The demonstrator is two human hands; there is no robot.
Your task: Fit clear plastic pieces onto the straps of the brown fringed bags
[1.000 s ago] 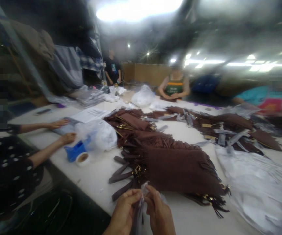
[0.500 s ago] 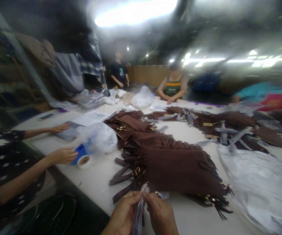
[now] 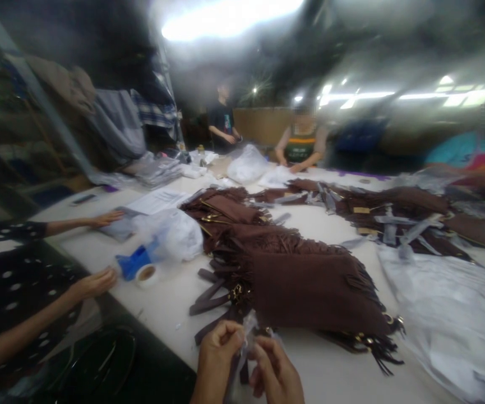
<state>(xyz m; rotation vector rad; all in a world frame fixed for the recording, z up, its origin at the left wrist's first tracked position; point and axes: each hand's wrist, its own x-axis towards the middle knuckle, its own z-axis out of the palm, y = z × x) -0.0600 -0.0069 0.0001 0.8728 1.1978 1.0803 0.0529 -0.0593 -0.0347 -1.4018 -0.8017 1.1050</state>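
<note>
My left hand [image 3: 216, 359] and my right hand [image 3: 276, 371] are close together at the bottom edge, both pinched on a thin clear plastic wrapper [image 3: 247, 328] around a dark strap. Just beyond them lies a brown fringed suede bag [image 3: 309, 289] with gold hardware and loose brown straps [image 3: 208, 294] on the white table [image 3: 162, 306]. The strap's lower end is hidden between my hands.
A person in a dotted top sits at left, one hand [image 3: 95, 282] near a blue tape dispenser [image 3: 135, 265]. A white plastic bag [image 3: 179, 235], more brown bags [image 3: 393, 207] and clear wrappers [image 3: 452, 314] cover the table. Other people work at the far end.
My hands have shifted slightly right while still working the wrapper. The person at left pulled a hand back from the tape dispenser toward the table edge.
</note>
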